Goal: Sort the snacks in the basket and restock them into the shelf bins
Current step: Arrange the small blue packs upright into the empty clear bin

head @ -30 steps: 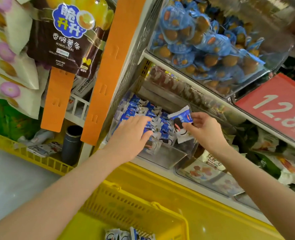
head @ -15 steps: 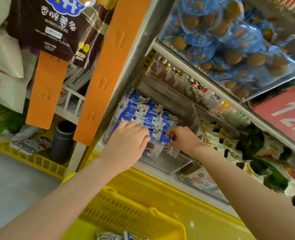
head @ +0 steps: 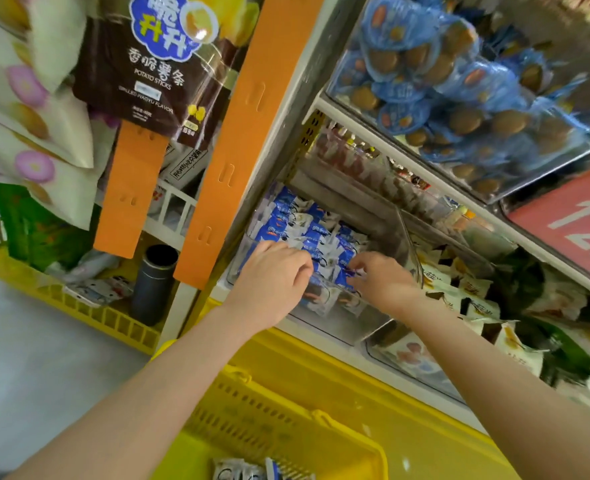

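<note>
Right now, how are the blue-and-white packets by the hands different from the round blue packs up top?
The blue-and-white packets are flat; the round blue packs show brown balls inside. The blue-and-white packets stand in rows; the round blue packs lie heaped. The left hand and right hand touch the blue-and-white packets; nobody touches the round blue packs. Both sit in clear bins.
</note>
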Action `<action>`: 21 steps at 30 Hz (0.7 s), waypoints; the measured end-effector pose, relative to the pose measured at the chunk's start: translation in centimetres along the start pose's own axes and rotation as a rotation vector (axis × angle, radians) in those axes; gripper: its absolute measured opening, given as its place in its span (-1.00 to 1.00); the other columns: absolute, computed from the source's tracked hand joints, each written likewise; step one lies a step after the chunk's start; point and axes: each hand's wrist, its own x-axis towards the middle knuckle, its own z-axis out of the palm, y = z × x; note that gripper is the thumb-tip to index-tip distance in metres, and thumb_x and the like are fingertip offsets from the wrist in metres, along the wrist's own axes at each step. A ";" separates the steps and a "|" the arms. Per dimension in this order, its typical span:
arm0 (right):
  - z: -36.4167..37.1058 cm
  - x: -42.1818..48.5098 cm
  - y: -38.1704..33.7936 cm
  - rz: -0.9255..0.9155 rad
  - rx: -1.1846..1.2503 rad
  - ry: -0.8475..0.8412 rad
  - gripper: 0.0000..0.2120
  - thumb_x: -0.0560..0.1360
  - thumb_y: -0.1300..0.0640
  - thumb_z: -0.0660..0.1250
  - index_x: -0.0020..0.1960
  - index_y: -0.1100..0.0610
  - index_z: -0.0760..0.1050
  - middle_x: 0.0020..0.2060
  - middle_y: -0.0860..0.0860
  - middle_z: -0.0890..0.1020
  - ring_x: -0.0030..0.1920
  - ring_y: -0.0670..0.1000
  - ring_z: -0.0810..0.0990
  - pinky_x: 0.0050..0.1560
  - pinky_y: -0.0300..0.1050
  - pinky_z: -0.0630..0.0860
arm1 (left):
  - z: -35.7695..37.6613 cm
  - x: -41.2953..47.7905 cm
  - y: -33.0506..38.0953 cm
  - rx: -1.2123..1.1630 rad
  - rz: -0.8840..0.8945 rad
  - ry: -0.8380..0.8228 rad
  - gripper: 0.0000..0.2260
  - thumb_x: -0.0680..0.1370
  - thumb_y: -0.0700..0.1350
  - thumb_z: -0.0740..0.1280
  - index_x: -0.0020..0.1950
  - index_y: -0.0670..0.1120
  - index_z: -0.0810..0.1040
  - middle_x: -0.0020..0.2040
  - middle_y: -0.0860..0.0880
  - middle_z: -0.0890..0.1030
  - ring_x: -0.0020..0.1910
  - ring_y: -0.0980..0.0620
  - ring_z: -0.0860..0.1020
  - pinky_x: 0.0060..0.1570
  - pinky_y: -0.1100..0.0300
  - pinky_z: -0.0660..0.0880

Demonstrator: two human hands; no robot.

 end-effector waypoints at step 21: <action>14.0 -16.6 3.0 -0.287 0.473 0.234 -0.75 0.61 0.04 0.12 0.02 0.11 0.54 -0.14 -0.07 0.58 -0.14 -0.11 0.55 -0.19 -0.37 0.37 | 7.4 -14.0 0.9 -0.069 -0.117 -0.275 -0.74 0.61 -0.11 0.08 0.23 -0.06 0.46 0.16 0.04 0.45 0.19 0.14 0.36 0.24 0.26 0.26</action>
